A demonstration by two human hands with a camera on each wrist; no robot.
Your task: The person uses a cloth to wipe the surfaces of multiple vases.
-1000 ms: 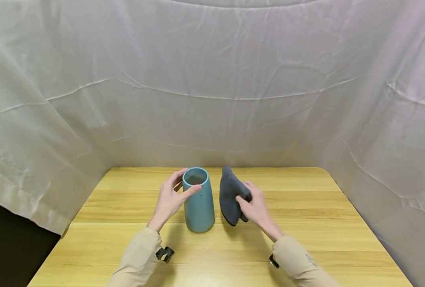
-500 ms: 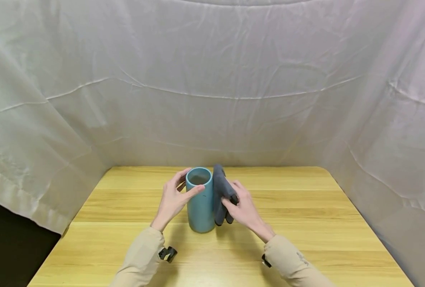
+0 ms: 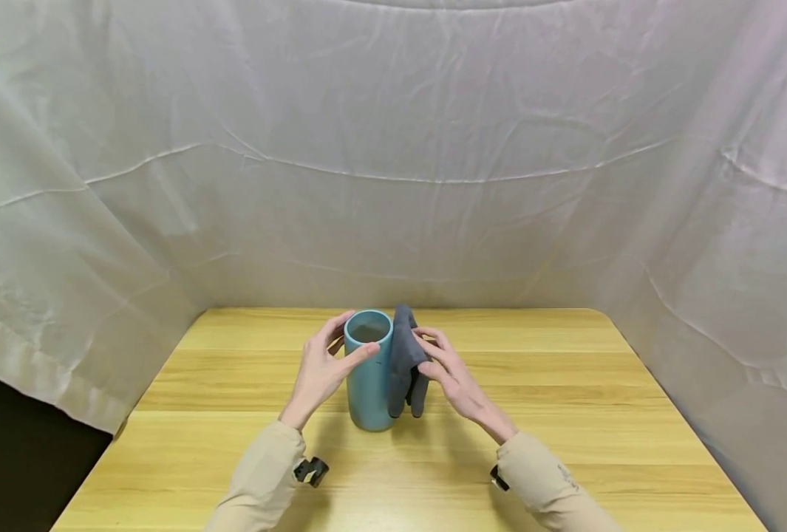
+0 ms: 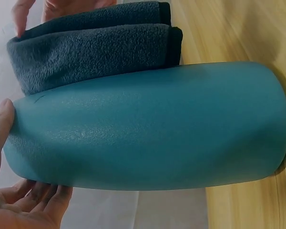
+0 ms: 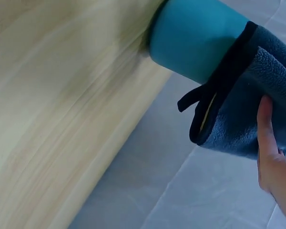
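Observation:
A tall blue-green vase (image 3: 369, 391) stands upright on the wooden table, its round mouth facing up. My left hand (image 3: 318, 373) grips it near the rim, thumb on the near side and fingers round the back. Against the vase's right side lies a folded dark grey-blue cloth (image 3: 403, 362), fuzzy with black edging and a small loop in the right wrist view. My right hand (image 3: 456, 378) presses the cloth from the right with spread, fairly straight fingers. In the left wrist view the cloth (image 4: 95, 52) touches the vase, its lower edge above the tabletop.
The wooden table (image 3: 566, 414) has its far edge close behind the vase. Pale fabric curtains (image 3: 393, 222) hang behind it and at both sides. A dark area (image 3: 21, 451) shows beyond the table at the lower left.
The right hand has brought the cloth left against the vase, and its pinching fingers have spread out over the cloth. The vase and left hand have shifted slightly right.

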